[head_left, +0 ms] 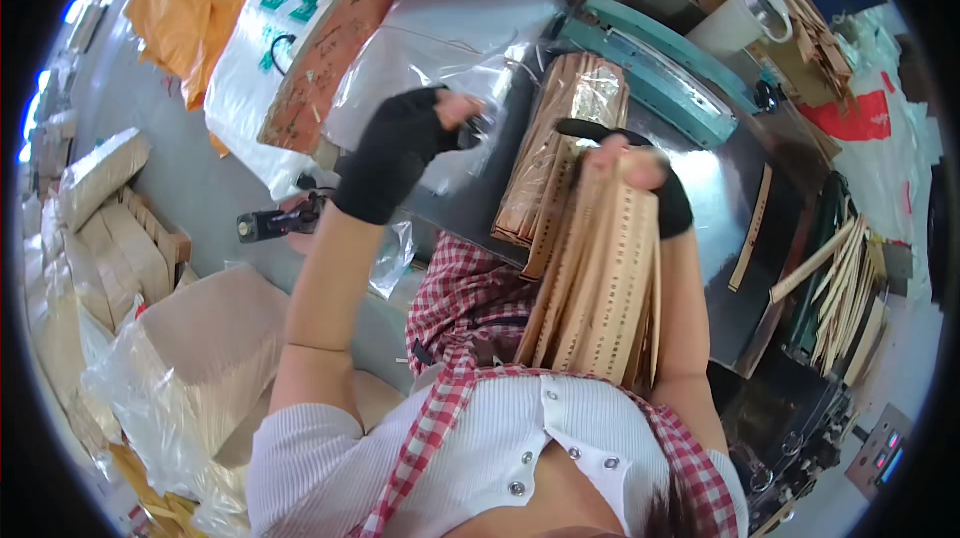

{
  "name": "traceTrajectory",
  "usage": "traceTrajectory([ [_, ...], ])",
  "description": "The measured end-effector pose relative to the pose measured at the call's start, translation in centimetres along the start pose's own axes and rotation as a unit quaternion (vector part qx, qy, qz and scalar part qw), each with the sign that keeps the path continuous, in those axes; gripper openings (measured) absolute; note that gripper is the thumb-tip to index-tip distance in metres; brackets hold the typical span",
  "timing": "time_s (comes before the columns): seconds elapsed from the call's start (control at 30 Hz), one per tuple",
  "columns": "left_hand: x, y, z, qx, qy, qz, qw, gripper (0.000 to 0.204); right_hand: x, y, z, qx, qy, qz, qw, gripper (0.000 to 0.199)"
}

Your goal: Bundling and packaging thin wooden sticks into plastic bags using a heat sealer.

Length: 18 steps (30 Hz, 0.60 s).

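Observation:
My right hand (640,170), in a black fingerless glove, is closed round the upper end of a thick bundle of thin wooden strips (600,283). The strips carry rows of small dark marks and slant down against my chest. My left hand (405,150), gloved the same way, is raised over clear plastic bags (440,38). Its fingers curl together, and what they pinch, if anything, cannot be made out. Between the hands, another stack of wooden strips (545,173) lies in clear plastic on the dark tabletop (690,253).
A teal metal tool (655,68) lies at the table's far side, near a white mug (745,18). One loose strip (752,228) rests to the right, with a heap of narrow wood pieces (845,288) beyond. Plastic-wrapped packages (215,338) stand at the left.

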<state>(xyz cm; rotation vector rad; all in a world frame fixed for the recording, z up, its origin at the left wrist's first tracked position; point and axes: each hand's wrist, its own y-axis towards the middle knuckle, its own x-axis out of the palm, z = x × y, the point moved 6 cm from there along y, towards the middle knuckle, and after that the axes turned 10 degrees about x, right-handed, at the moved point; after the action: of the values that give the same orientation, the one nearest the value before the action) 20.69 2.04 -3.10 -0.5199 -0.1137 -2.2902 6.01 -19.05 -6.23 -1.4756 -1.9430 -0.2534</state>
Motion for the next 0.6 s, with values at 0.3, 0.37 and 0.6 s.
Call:
traceTrajectory([
  [0.3,2.9,-1.8,-0.7,0.002,0.16,0.014,0.987,0.017,2.0,2.8,-0.5,0.042,-0.011,0.123,0.991,0.041],
  [0.37,2.5,-1.6,-0.9,0.004,-0.082,0.08,0.993,0.015,1.2,1.3,-0.4,0.013,0.022,0.166,0.986,0.042],
  [0.6,7.9,-0.7,2.9,0.399,0.439,0.179,0.785,0.012,0.6,-3.4,-1.3,-0.117,0.026,0.177,0.977,0.039],
])
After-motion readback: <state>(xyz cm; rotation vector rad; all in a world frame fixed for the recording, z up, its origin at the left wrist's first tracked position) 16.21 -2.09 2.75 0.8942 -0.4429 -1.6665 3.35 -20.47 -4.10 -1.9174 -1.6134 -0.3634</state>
